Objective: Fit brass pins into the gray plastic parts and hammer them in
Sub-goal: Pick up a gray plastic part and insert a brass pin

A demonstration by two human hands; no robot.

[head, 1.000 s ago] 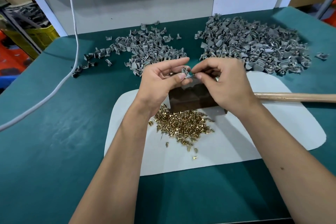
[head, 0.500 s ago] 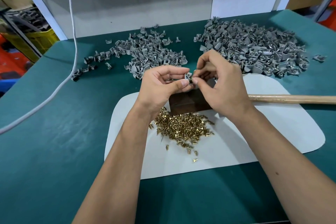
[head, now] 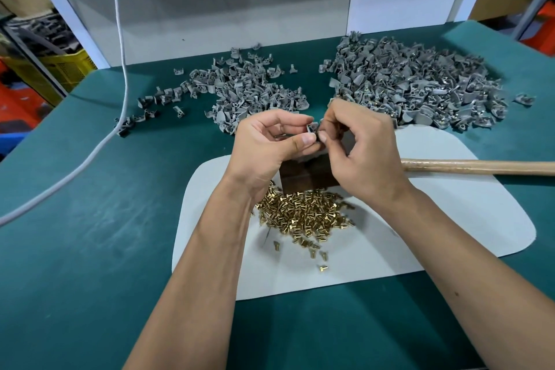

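Note:
My left hand (head: pixel 271 147) pinches a small gray plastic part (head: pixel 311 128) between thumb and fingers, above a dark wooden block (head: pixel 306 179). My right hand (head: pixel 360 147) meets it from the right, its thumb and forefinger pinched at the part; a brass pin between them is too small to make out. A heap of brass pins (head: pixel 303 213) lies on the white mat (head: pixel 450 219) just below the block. Two piles of gray parts sit at the back: a smaller pile (head: pixel 246 93) on the left and a larger pile (head: pixel 420 81) on the right.
A wooden hammer handle (head: pixel 480 167) lies across the mat's right side, its head hidden behind my right hand. A white cable (head: pixel 120 48) hangs down and runs across the green table (head: pixel 90 219) at left. A white wall panel stands behind the piles.
Both hands have stayed together over the block, with small shifts of the fingers around the gray part. The right hand's fingers have closed in tighter on it.

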